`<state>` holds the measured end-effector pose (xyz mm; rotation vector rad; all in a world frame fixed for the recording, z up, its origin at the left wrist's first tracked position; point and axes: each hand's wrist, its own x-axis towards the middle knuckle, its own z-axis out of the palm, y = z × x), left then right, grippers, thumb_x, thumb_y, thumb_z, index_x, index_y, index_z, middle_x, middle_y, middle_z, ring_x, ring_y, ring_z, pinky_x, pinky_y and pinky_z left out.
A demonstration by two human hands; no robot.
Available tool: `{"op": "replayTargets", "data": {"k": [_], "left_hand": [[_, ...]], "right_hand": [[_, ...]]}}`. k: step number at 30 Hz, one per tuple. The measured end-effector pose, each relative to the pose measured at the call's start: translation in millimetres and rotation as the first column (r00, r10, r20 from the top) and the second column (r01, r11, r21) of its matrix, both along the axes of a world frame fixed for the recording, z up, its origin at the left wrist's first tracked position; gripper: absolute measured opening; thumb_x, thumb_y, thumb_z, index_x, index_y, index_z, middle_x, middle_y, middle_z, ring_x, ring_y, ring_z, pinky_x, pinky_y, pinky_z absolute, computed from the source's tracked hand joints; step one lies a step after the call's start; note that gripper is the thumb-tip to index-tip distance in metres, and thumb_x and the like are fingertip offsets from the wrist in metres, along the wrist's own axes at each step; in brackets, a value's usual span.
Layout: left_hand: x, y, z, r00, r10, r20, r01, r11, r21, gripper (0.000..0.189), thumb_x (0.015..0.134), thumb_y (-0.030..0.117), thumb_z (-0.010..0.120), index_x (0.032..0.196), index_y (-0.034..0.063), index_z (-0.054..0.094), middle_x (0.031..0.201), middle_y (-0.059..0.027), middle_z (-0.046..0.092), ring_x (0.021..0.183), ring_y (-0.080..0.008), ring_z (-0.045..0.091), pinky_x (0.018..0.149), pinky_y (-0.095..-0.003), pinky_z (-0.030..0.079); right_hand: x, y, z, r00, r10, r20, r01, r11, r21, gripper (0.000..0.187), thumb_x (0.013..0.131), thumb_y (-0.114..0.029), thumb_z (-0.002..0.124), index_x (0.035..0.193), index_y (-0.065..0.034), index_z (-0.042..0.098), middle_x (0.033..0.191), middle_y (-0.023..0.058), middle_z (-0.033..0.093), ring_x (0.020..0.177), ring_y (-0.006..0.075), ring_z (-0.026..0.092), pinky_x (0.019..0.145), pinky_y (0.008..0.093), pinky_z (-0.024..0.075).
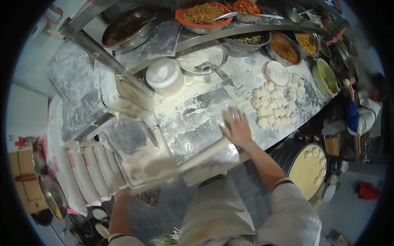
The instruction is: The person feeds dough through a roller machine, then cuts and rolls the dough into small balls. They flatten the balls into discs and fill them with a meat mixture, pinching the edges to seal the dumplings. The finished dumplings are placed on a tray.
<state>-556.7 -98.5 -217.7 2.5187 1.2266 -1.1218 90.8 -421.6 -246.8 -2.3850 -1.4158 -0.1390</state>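
A long pale rope of dough, blurred by motion, runs slantwise across the front of a floured metal worktop. Its right end passes beneath the palm of my right hand, which is palm down with the fingers spread. My left hand, also blurred, is closed around the other end, low at the left beyond the front edge; its fingers are hard to make out. To the right of my right hand, several small dough balls sit in rows beside a round floured disc.
A white lidded tub and a flour bowl with a scoop stand behind. Filling bowls line the shelf. White sacks lie left. A round steamer holds buns at right; another person is beyond.
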Motion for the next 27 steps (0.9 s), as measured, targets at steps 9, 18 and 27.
{"op": "replayTargets", "data": {"k": [9,18,27], "left_hand": [[237.2,22.5,105.2,0.717,-0.32,0.619,0.048,0.909,0.413,0.033,0.092,0.008,0.072,0.125,0.0062,0.068,0.123,-0.0174,0.068,0.121,-0.0435,0.063,0.108,-0.0545,0.05],[448.9,-174.3,6.2,0.87,-0.225,0.438,0.377,0.877,-0.299,0.07,0.098,0.066,0.066,0.133,0.0055,0.066,0.116,-0.0241,0.077,0.108,-0.0439,0.074,0.099,-0.0515,0.057],[369.4,-176.3,-2.5,0.903,-0.061,0.426,0.211,0.926,-0.315,0.069,0.097,0.071,0.065,0.107,0.0045,0.078,0.098,-0.0227,0.08,0.095,-0.0411,0.077,0.088,-0.0551,0.059]], "right_hand": [[-54.3,-112.0,27.5,0.95,0.205,-0.237,-0.211,0.978,0.0,0.066,0.101,-0.027,0.068,0.153,0.0083,0.048,0.155,0.0318,0.051,0.146,0.0513,0.046,0.123,0.0594,0.0351],[19.3,0.0,-22.0,0.866,0.256,-0.43,-0.145,0.951,0.272,0.067,0.098,-0.018,0.07,0.159,0.0011,0.046,0.162,0.0268,0.048,0.151,0.0455,0.044,0.124,0.0602,0.0341],[28.9,-35.8,18.3,0.943,0.176,-0.282,-0.176,0.984,0.029,0.072,0.098,-0.026,0.073,0.159,-0.0013,0.046,0.163,0.0213,0.049,0.155,0.0398,0.04,0.131,0.0586,0.0238]]}}
